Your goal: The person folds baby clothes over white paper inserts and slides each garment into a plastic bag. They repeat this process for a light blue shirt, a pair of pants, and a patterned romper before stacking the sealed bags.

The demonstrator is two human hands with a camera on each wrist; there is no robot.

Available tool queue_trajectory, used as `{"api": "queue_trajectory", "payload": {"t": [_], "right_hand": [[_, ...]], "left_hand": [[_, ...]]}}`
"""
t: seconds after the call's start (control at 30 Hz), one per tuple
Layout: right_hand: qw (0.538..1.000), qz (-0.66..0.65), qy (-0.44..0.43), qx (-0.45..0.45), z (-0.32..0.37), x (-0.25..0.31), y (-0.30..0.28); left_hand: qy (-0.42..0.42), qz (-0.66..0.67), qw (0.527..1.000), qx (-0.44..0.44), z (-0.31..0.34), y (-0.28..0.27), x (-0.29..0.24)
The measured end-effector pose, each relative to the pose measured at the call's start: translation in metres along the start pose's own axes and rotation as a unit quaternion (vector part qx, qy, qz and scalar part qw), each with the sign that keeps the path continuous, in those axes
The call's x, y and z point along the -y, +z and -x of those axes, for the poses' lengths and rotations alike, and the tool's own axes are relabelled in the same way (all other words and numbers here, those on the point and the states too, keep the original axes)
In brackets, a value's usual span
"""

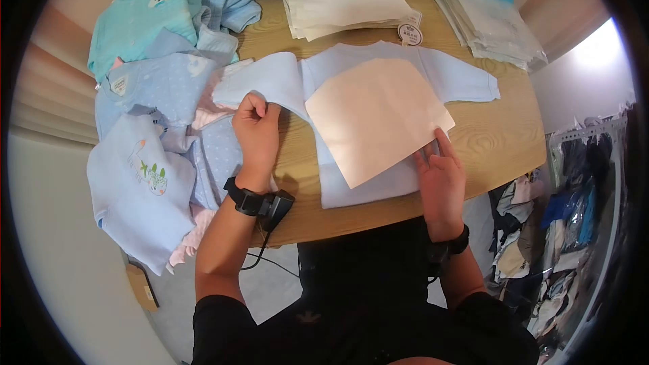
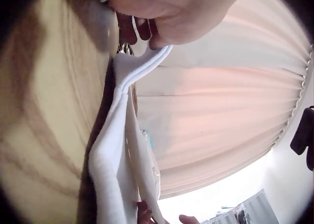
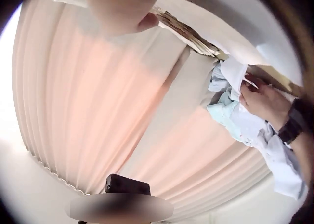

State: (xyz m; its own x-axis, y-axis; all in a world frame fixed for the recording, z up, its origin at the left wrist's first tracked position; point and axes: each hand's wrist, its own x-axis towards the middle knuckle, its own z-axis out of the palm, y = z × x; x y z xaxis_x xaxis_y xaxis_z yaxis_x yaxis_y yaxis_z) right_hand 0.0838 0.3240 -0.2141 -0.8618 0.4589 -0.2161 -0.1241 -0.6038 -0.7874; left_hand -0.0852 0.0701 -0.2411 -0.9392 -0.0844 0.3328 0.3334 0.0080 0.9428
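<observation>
A light blue long-sleeved top (image 1: 334, 182) lies spread on the table, with a cream square sheet (image 1: 378, 118) tilted across its body. At the left, my left hand (image 1: 259, 135) pinches the underside edge of the left-hand sleeve (image 1: 270, 80) with curled fingers; the left wrist view shows the hand (image 2: 171, 10) gripping the raised pale cloth (image 2: 140, 72). My right hand (image 1: 443, 186) holds the sheet's lower right corner between thumb and fingers. A round tag (image 1: 410, 34) lies at the neckline.
Baby clothes (image 1: 145, 169) are heaped along the table's left side. A stack of cream sheets (image 1: 348, 3) lies at the back, and plastic-wrapped packs (image 1: 483, 20) at the back right. Clothes hang on a rack (image 1: 588, 142) at the right, beyond the table (image 1: 503, 128).
</observation>
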Motion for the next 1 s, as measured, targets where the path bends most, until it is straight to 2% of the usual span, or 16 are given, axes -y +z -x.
{"api": "queue_trajectory", "payload": {"t": [0.1, 0.17, 0.27, 0.4, 0.5, 0.6, 0.8, 1.0], "right_hand": [[0.996, -0.088, -0.032, -0.007, 0.001, -0.004, 0.001], [0.997, -0.049, -0.064, -0.001, 0.003, -0.009, 0.008], [0.995, -0.017, -0.101, 0.006, 0.006, -0.011, 0.014], [0.993, 0.003, -0.120, 0.004, 0.002, -0.017, 0.013], [0.999, 0.027, -0.019, -0.001, 0.002, -0.023, 0.008], [0.989, 0.140, 0.037, 0.040, 0.001, -0.010, 0.006], [0.986, 0.127, 0.089, 0.055, -0.002, 0.003, 0.002], [0.987, 0.127, 0.088, 0.043, -0.005, 0.010, -0.010]], "left_hand": [[0.001, 0.010, 1.000, 0.001, 0.001, 0.002, -0.002], [-0.005, 0.018, 1.000, 0.001, 0.000, 0.003, -0.003], [-0.013, -0.041, 0.999, 0.005, 0.001, -0.001, -0.002], [-0.025, -0.017, 1.000, 0.007, 0.002, 0.000, 0.000], [-0.023, 0.001, 1.000, 0.003, 0.001, 0.003, -0.002], [-0.027, -0.003, 1.000, 0.009, 0.002, 0.000, 0.001], [-0.027, -0.003, 1.000, 0.009, 0.002, 0.001, -0.001], [-0.016, 0.017, 1.000, 0.019, 0.003, -0.001, -0.001]]}}
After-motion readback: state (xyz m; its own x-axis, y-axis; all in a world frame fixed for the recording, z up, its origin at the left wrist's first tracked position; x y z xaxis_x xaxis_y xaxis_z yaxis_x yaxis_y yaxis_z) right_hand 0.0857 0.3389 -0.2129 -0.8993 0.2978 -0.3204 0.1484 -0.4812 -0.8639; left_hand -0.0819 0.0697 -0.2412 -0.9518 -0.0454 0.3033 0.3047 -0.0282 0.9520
